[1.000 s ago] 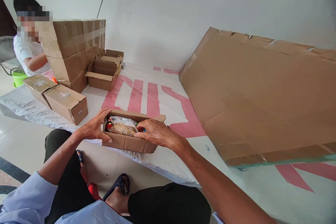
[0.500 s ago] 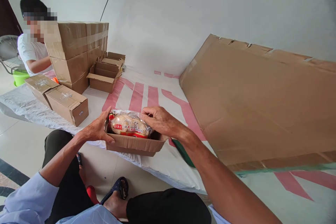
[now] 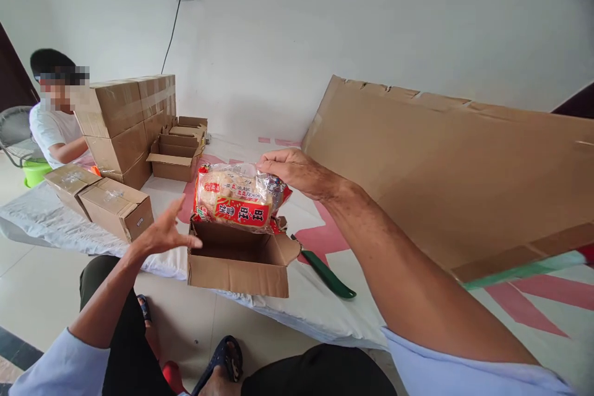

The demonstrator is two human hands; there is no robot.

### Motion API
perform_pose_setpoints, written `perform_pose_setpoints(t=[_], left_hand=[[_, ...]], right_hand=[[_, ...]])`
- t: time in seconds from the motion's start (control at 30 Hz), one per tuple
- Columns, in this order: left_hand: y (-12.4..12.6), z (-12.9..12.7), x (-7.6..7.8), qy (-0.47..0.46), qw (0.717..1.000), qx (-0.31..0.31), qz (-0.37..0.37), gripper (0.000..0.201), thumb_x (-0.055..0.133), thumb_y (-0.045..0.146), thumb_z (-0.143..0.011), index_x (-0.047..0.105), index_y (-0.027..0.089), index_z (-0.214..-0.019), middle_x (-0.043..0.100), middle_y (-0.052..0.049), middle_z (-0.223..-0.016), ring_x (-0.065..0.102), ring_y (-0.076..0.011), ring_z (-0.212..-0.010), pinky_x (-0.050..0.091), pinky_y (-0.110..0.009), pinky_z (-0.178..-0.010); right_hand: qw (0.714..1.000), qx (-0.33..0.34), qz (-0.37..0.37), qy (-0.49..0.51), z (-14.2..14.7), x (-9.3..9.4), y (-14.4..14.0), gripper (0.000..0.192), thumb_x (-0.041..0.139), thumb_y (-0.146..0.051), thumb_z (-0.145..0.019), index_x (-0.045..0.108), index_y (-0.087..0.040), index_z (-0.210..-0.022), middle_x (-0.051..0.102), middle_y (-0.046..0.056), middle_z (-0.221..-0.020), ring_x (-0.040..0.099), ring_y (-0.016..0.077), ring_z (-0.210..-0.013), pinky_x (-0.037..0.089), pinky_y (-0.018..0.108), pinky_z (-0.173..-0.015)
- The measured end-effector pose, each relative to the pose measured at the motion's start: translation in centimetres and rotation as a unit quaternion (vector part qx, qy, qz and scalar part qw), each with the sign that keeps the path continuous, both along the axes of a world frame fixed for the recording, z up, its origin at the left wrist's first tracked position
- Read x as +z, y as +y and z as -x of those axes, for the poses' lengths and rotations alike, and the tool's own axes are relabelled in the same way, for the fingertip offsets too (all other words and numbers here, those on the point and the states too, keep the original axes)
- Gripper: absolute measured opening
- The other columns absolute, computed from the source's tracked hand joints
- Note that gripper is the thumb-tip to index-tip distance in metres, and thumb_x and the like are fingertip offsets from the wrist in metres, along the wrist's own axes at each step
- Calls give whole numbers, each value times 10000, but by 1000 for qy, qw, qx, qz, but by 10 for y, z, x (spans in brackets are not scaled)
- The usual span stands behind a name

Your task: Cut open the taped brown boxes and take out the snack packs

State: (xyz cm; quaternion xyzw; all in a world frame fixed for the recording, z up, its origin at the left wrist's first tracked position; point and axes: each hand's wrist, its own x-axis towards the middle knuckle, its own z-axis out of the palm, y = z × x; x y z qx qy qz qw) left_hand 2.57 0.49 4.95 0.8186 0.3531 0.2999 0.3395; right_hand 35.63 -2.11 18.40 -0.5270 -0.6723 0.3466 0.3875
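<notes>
My right hand (image 3: 292, 170) pinches the top corner of a clear and red bag of rice crackers (image 3: 236, 198). The bag hangs tilted just above an open cardboard box (image 3: 239, 275), near its back edge. Inside, the part of the box that shows is dark and bare. My left hand (image 3: 164, 232) is at the box's left side, thumb and fingers spread, with nothing in it. Right of the box lies a green-handled tool (image 3: 329, 275), its other end partly hidden by a box flap.
At left stand stacked taped cartons (image 3: 123, 130), two closed boxes (image 3: 114, 204) in front and small open boxes (image 3: 174, 158) beside them. A person (image 3: 55, 124) sits behind the stack. A large cardboard sheet (image 3: 440, 173) leans at right on the cloth-covered table (image 3: 334, 318).
My right hand has lifted the rice cracker bag up out of the box. My left hand has let go of the box's side and opened. More of the green handle shows.
</notes>
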Motion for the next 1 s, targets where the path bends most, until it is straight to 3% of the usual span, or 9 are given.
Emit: perform_pose_setpoints(t=[0.13, 0.23, 0.3, 0.37, 0.47, 0.53, 0.63, 0.77, 1.0], left_hand=[[20, -5, 53, -34, 999, 30, -24, 1267, 954, 642, -686, 338, 257, -1723, 340, -220, -1768, 422, -454, -1573, 496, -585, -1182], [34, -20, 88, 9, 999, -39, -10, 1125, 1029, 544, -573, 595, 210, -1556, 630, -181, -1542, 612, -419, -1385, 541, -529, -1121], [39, -29, 96, 15, 996, -75, 41, 893, 1029, 509, -563, 745, 164, -1336, 778, -131, -1241, 726, -365, -1143, 595, -465, -984], [40, -34, 90, -33, 993, -67, 90, 712, 1029, 482, -560, 795, 132, -1134, 797, -89, -1006, 748, -308, -948, 602, -399, -847], [37, -36, 66, -169, 975, 11, 143, 661, 1051, 438, -525, 775, 125, -1038, 793, -75, -939, 745, -265, -862, 600, -363, -787], [32, -38, 49, -260, 948, 61, 174, 700, 1055, 447, -520, 758, 133, -1071, 804, -82, -978, 753, -253, -855, 616, -369, -790], [26, -45, 32, -345, 912, 113, 190, 745, 1073, 452, -480, 746, 146, -1076, 806, -69, -976, 758, -239, -831, 633, -365, -774], [19, -52, 25, -375, 895, 87, 225, 763, 1062, 489, -515, 740, 164, -1126, 808, -70, -1001, 783, -254, -852, 650, -373, -780], [26, -41, 18, -292, 920, 35, 259, 625, 1017, 541, -588, 811, 141, -1022, 837, -118, -963, 796, -255, -850, 601, -285, -687]], right_hand=[[997, 55, -11, -49, 8, 15, 11, 444, 776, -542, -759, 534, -218, -575, 456, -23, -602, 381, 111, -584, 268, 272, -532], [990, 105, -14, -96, 24, 28, 21, 413, 769, -482, -772, 529, -216, -566, 451, -26, -595, 379, 108, -579, 261, 269, -528], [985, 121, -24, -120, 32, 35, 28, 428, 759, -452, -792, 490, -221, -552, 427, -32, -578, 367, 107, -568, 267, 273, -528], [984, 102, -64, -135, 33, 36, 34, 414, 720, -450, -843, 498, -227, -574, 466, -22, -594, 413, 121, -582, 325, 286, -548], [971, -28, -200, -125, 24, 22, 40, 308, 709, -518, -883, 672, -220, -817, 698, 66, -884, 642, 224, -846, 522, 369, -757], [951, -132, -265, -91, 19, 1, 41, 528, 782, -623, -815, 711, -209, -1135, 720, 158, -1244, 662, 333, -1173, 553, 477, -965], [963, -181, -195, 29, 22, -36, 41, 930, 846, -759, -690, 613, -204, -1400, 657, 223, -1441, 655, 392, -1274, 581, 547, -991], [964, -82, -39, 248, 39, -70, 38, 818, 831, -844, -657, 684, -219, -1163, 795, 121, -1127, 748, 300, -987, 623, 422, -789], [935, -103, -56, 334, 48, -79, 39, 763, 936, -799, -518, 714, -221, -964, 812, 70, -995, 739, 256, -892, 581, 362, -758]])
